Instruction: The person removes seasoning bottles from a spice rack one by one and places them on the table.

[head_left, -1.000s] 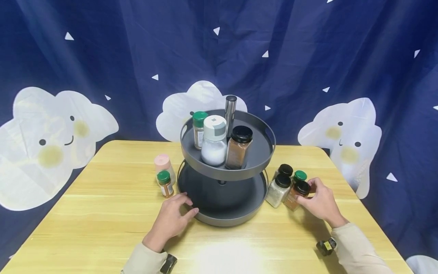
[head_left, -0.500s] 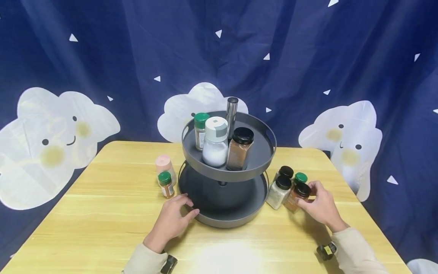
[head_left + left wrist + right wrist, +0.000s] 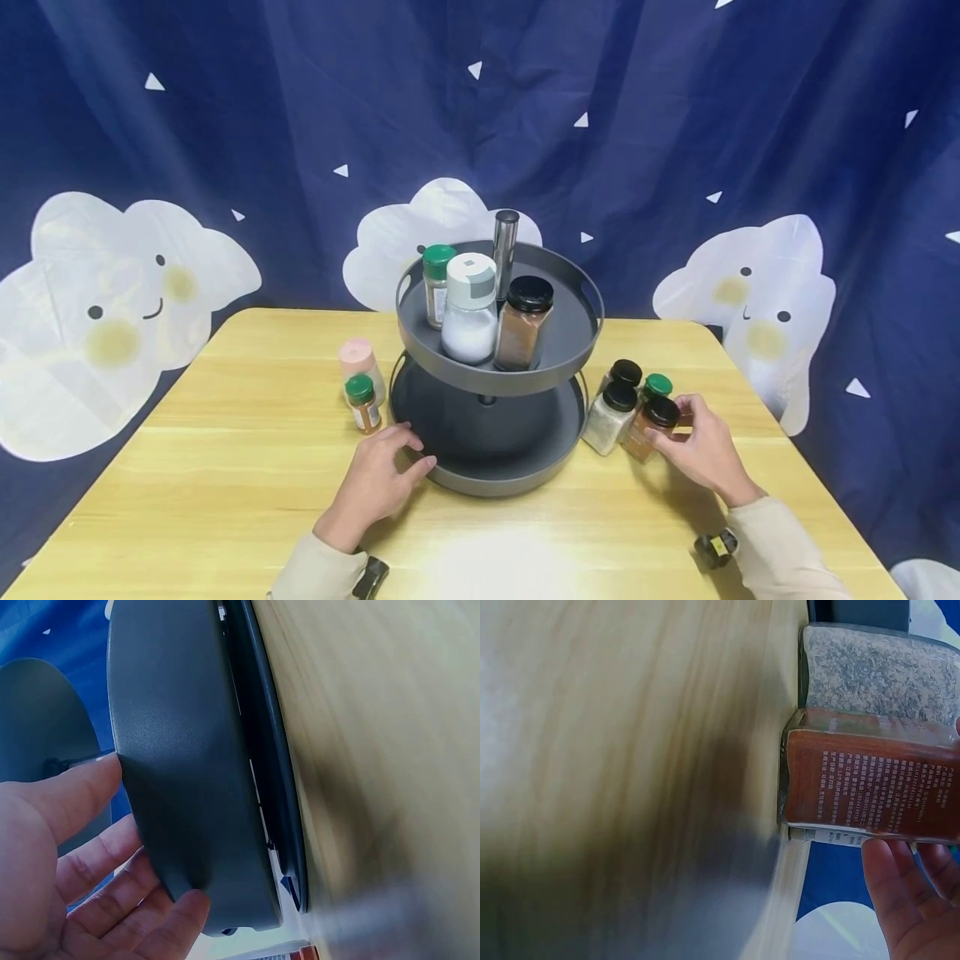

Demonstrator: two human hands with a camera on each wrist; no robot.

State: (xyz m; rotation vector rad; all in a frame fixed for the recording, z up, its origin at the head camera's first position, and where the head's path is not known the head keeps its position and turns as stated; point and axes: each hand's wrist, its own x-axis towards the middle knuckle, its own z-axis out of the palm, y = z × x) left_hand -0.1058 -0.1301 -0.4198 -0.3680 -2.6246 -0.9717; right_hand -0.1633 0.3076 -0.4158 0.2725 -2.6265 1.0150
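Observation:
A two-tier grey turntable rack (image 3: 495,483) stands mid-table. My left hand (image 3: 378,479) rests at the lower tray's front-left; in the left wrist view its thumb (image 3: 90,784) touches the rim and the fingers lie loosely against the wall. On the right, my right hand (image 3: 705,446) holds a black-lidded spice jar (image 3: 640,437) between thumb and fingers. This jar shows reddish-brown powder and printed text (image 3: 870,780) in the right wrist view, its base at the table. Touching it is a jar of pale speckled seasoning (image 3: 606,425). Behind them stand another black-lidded jar (image 3: 625,372) and a green-lidded jar (image 3: 657,385).
The upper tray (image 3: 573,333) holds a green-capped jar (image 3: 437,287), a white-capped shaker (image 3: 470,312) and a black-lidded brown spice jar (image 3: 522,329) beside a metal post (image 3: 505,250). Left of the rack stand a pink-capped shaker (image 3: 357,358) and a small green-capped jar (image 3: 363,408).

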